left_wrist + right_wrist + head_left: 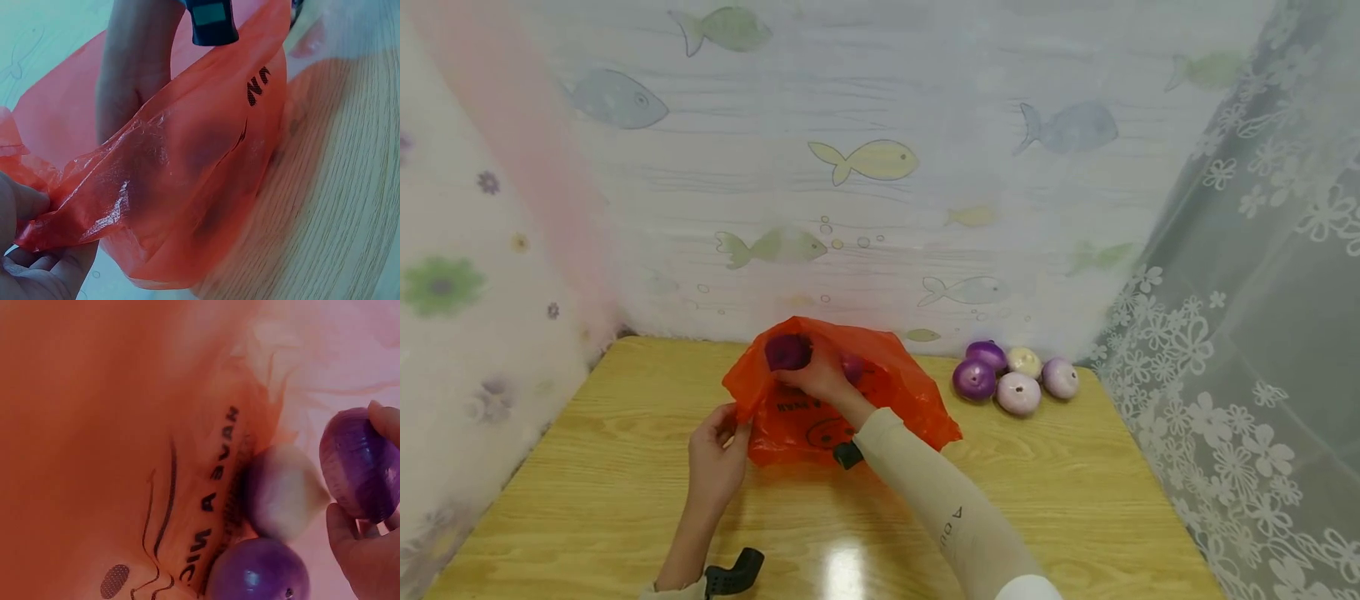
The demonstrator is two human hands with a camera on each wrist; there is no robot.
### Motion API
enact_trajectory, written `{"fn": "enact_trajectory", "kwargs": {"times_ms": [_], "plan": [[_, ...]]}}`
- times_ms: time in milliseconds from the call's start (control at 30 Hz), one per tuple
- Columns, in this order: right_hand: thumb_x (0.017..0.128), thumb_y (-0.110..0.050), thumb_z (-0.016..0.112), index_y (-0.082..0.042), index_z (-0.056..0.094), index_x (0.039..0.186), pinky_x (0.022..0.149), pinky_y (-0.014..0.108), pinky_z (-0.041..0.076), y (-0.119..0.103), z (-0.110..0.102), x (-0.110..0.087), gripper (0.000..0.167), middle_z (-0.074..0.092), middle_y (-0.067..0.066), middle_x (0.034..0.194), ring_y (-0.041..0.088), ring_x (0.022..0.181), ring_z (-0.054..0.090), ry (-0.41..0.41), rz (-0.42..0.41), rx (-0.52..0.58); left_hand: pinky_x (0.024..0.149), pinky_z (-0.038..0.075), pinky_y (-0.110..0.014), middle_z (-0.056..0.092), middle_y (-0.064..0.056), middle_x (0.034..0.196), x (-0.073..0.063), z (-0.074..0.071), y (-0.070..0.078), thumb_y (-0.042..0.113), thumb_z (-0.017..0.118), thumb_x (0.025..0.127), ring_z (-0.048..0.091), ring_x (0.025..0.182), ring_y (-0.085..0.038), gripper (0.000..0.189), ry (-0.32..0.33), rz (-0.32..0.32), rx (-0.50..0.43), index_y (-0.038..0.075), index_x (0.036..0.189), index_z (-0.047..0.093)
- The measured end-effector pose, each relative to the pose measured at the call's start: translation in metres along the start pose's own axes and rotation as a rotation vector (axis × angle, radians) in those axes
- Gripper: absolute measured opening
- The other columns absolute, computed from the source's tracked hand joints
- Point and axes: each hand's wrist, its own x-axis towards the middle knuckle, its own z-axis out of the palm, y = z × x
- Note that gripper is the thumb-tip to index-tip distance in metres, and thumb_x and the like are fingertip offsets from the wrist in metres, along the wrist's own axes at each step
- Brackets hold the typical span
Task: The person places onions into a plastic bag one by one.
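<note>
A red plastic bag (891,358) with black print lies on the table, its mouth held up at the left. My left hand (717,454) pinches the bag's edge between thumb and fingers; the left wrist view shows the bunched film (69,215) in that grip. Reaching inside the bag, my right hand (820,375) holds a purple onion (787,352). In the right wrist view its fingers (350,540) and thumb grasp this onion (359,465) from either side. Beside it in the bag are a pale-and-purple onion (284,490) and a darker purple onion (259,575).
Several onions sit together at the table's back right, among them a purple onion (974,380), a pale pinkish onion (1018,393) and a whitish onion (1024,362). The wooden table (1075,500) backs onto a fish-print curtain (880,100). A lace curtain (1247,375) hangs at the right.
</note>
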Motion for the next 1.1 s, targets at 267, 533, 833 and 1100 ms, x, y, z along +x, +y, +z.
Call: {"fn": "enact_trajectory", "kwargs": {"times_ms": [267,533,833,1100], "plan": [[0.078,-0.015,0.087,-0.014,0.055,0.130,0.105,0.029,0.047,0.005,0.006,0.006,0.061,0.061,0.005,0.127,0.018,0.117,0.057,0.002,-0.049,-0.003,0.076,0.051,-0.007,0.066,-0.027,0.113,-0.001,0.000,-0.002,-0.003,0.054,0.101,0.060,0.089,0.006,0.024,-0.020,-0.010,-0.008,-0.010,0.121,0.064],[0.077,-0.015,0.087,-0.014,0.062,0.124,0.101,0.023,0.047,-0.006,0.006,0.015,0.053,0.064,0.001,0.119,0.014,0.109,0.058,-0.067,-0.044,-0.062,0.076,0.051,-0.007,0.067,-0.026,0.114,-0.001,-0.001,0.000,-0.003,0.055,0.101,0.060,0.089,0.007,0.023,-0.025,-0.004,-0.004,-0.010,0.121,0.064],[0.077,-0.018,0.087,-0.010,0.060,0.126,0.101,0.021,0.047,-0.010,0.010,0.019,0.057,0.065,0.005,0.121,0.016,0.111,0.060,-0.083,-0.055,-0.149,0.076,0.050,-0.006,0.067,-0.027,0.113,-0.001,-0.002,0.003,-0.002,0.056,0.101,0.060,0.089,0.007,0.023,-0.023,0.010,-0.004,-0.010,0.121,0.064],[0.078,-0.019,0.086,-0.013,0.061,0.123,0.098,0.021,0.047,-0.010,0.012,0.021,0.052,0.065,0.001,0.118,0.013,0.106,0.058,-0.071,-0.015,-0.160,0.074,0.051,-0.007,0.068,-0.027,0.109,-0.001,-0.002,0.004,-0.004,0.056,0.100,0.062,0.085,0.005,0.020,-0.006,0.013,-0.017,-0.010,0.117,0.065]]}}
